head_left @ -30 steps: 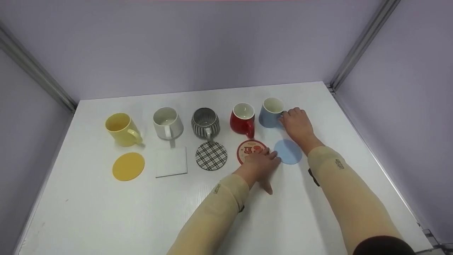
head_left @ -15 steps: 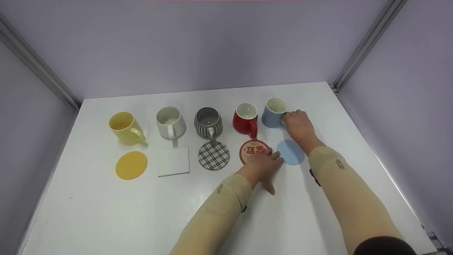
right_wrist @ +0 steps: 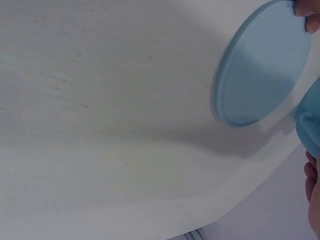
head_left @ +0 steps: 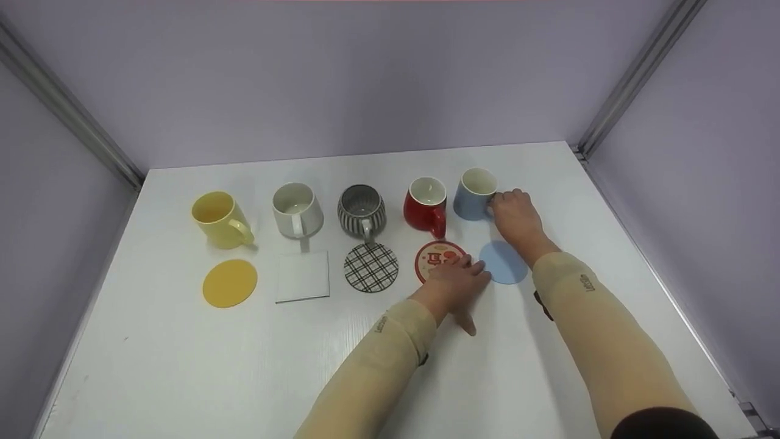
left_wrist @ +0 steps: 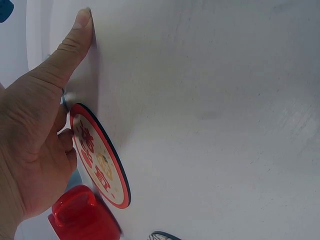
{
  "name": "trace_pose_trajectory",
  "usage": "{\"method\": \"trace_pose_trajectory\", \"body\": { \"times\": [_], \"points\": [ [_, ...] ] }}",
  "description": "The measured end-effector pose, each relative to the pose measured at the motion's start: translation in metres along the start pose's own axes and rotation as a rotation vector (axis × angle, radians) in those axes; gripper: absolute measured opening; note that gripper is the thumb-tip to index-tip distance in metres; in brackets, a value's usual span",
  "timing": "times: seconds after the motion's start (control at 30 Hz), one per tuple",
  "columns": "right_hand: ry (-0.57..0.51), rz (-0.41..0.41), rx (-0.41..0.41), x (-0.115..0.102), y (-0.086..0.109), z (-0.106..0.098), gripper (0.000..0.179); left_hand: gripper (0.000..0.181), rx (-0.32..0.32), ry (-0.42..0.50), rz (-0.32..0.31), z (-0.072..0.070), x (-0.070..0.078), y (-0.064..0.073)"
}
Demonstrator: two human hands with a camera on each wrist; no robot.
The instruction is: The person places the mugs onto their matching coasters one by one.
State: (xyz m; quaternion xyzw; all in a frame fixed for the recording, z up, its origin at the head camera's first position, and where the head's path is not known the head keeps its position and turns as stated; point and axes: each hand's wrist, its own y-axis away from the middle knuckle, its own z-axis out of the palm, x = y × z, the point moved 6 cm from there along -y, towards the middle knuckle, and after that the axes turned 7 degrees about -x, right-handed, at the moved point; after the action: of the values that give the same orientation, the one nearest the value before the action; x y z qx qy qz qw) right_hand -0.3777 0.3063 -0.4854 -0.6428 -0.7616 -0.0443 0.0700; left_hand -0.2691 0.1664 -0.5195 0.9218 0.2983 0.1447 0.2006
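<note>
My right hand (head_left: 518,221) is at the right side of a light blue mug (head_left: 473,196), its curled fingers holding the mug by the handle side. The mug stands upright on the white table, behind a round light blue coaster (head_left: 504,263). My left hand (head_left: 454,285) lies over the near right part of a round red-rimmed coaster (head_left: 434,259). Its fingertips touch the left edge of the blue coaster, as the right wrist view also shows. The left thumb (left_wrist: 70,52) sticks out straight, away from the fingers. A red mug (head_left: 425,207) stands behind the red-rimmed coaster.
To the left stand a striped grey mug (head_left: 361,213), a white mug (head_left: 297,213) and a yellow mug (head_left: 220,222). Before them lie a checked round coaster (head_left: 371,268), a white square coaster (head_left: 303,275) and a yellow round coaster (head_left: 230,283). Lilac walls (head_left: 365,79) enclose the table.
The head view has shifted slightly, so everything sits a little further right in the picture. Both hands keep their places at the blue mug and the blue coaster.
</note>
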Motion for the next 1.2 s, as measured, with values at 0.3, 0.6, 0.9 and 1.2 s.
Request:
{"method": "trace_pose_trajectory", "body": {
  "times": [0.3,0.6,0.9,1.2],
  "points": [
    [-0.037,0.006,-0.006,0.0021,-0.0006,0.0018,0.015,0.112,0.0,0.006,-0.001,-0.0002,0.001,0.0012],
    [-0.026,0.0,-0.006,0.0013,0.0011,0.0012,0.019,0.11,-0.005,-0.019,0.0,-0.0007,0.0037,0.0038],
    [-0.086,0.033,-0.038,0.0029,0.0012,0.0021,0.022,0.112,-0.022,-0.034,-0.013,0.0006,0.0039,0.0007],
    [-0.089,0.035,-0.026,0.003,0.001,0.001,0.021,0.111,-0.004,-0.051,-0.008,0.0004,0.0038,0.0011]
  ]
}}
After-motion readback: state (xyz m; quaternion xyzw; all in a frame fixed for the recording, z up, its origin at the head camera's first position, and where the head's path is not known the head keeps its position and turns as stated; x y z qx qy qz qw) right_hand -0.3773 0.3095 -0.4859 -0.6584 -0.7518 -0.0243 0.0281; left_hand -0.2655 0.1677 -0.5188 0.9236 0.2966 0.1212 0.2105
